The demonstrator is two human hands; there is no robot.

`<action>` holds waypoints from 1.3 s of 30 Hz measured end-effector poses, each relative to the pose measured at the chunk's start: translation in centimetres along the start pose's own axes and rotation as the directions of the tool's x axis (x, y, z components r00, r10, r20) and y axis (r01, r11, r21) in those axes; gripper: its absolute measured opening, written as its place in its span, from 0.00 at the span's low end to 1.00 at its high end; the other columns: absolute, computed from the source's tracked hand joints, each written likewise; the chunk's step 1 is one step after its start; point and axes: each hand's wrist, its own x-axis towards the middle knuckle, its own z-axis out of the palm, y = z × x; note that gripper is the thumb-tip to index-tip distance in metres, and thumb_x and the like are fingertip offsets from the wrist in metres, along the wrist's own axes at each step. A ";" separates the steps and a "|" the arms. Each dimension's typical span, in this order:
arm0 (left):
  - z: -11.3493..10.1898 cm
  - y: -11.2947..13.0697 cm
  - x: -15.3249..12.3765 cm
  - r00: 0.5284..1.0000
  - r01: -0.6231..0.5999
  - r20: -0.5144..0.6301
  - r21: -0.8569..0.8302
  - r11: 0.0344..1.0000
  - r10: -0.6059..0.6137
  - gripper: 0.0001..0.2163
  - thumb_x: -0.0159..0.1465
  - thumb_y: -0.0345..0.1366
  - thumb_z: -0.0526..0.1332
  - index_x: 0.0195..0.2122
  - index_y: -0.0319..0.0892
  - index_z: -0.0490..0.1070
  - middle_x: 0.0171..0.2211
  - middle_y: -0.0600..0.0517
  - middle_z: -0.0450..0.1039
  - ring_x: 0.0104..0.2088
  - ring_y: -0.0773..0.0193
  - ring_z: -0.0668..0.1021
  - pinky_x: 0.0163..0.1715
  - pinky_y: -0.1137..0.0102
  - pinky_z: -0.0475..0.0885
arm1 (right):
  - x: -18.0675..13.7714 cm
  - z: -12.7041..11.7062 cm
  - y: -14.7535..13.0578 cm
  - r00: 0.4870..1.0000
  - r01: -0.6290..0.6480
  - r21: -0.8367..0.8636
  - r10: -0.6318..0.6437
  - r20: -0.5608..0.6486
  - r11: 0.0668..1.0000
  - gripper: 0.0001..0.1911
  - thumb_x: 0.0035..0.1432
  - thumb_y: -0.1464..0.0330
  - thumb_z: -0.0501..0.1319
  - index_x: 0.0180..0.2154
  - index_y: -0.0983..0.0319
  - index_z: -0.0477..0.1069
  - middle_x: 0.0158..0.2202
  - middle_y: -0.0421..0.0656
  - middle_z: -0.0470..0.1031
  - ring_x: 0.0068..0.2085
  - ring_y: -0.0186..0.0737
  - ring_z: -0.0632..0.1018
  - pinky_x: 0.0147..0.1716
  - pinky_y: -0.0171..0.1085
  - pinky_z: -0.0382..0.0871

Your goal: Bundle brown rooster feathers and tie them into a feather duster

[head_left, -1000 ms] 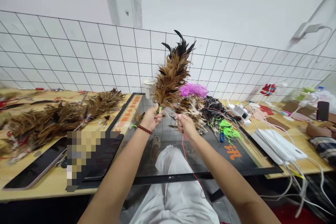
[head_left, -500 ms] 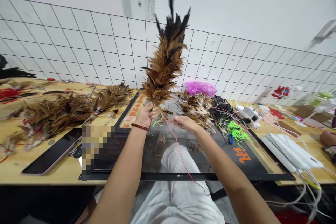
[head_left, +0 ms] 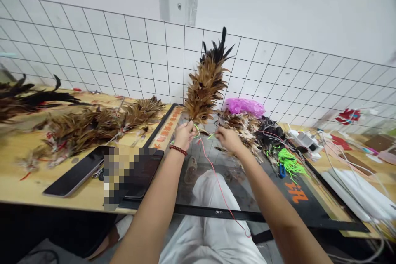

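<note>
A feather duster (head_left: 206, 86), brown with black tips, stands up and leans slightly right above the glass-topped panel. My left hand (head_left: 185, 134), wearing a beaded bracelet, is closed round its base. From there a red string (head_left: 213, 169) hangs down over my lap. A bit of bright green string (head_left: 195, 126) shows at the left fingers. My right hand (head_left: 229, 139) is closed in a pinch a short way to the right, with a green string end (head_left: 211, 135) poking out at its fingertips. The string's middle stretch is hard to make out.
Loose feathers (head_left: 241, 128) lie to the right, under a pink plastic bag (head_left: 246, 107). Beside them is a bunch of green strings (head_left: 291, 163). More bound feathers (head_left: 89, 130) and a dark phone or tablet (head_left: 77, 171) lie left. White chargers (head_left: 305, 142) and cables are at right.
My right hand has gone from loosely open to pinching the green string. The duster and my left hand sit slightly lower and farther right in view, as the camera view has shifted too.
</note>
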 end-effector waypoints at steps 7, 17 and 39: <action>1.2 -1.4 0.1 0.999 0.023 -0.030 0.025 0.999 -0.023 0.13 0.61 0.40 0.58 0.23 0.39 0.59 0.17 0.57 0.62 0.11 0.79 0.56 0.12 0.80 0.44 | -0.3 -2.9 -2.5 0.873 0.482 0.167 -0.487 -0.009 0.860 0.10 0.58 0.75 0.56 0.37 0.62 0.76 0.34 0.44 0.75 0.37 0.35 0.74 0.40 0.33 0.64; 2.4 -1.9 -0.6 0.997 0.079 -0.012 0.071 0.994 -0.078 0.11 0.60 0.41 0.58 0.26 0.40 0.61 0.14 0.59 0.58 0.11 0.75 0.60 0.11 0.79 0.46 | 2.5 -1.3 -3.1 0.904 0.391 0.215 -0.331 -0.270 0.895 0.05 0.56 0.73 0.60 0.34 0.62 0.75 0.30 0.40 0.75 0.33 0.32 0.73 0.36 0.31 0.64; 3.0 -2.0 -1.7 0.967 0.041 0.242 0.154 0.987 -0.078 0.20 0.50 0.48 0.68 0.26 0.39 0.61 0.18 0.57 0.62 0.13 0.80 0.55 0.14 0.79 0.42 | 2.0 -3.6 -3.7 0.876 0.348 -0.392 -0.444 -0.187 0.852 0.11 0.61 0.69 0.53 0.37 0.62 0.75 0.35 0.46 0.68 0.35 0.38 0.67 0.34 0.36 0.57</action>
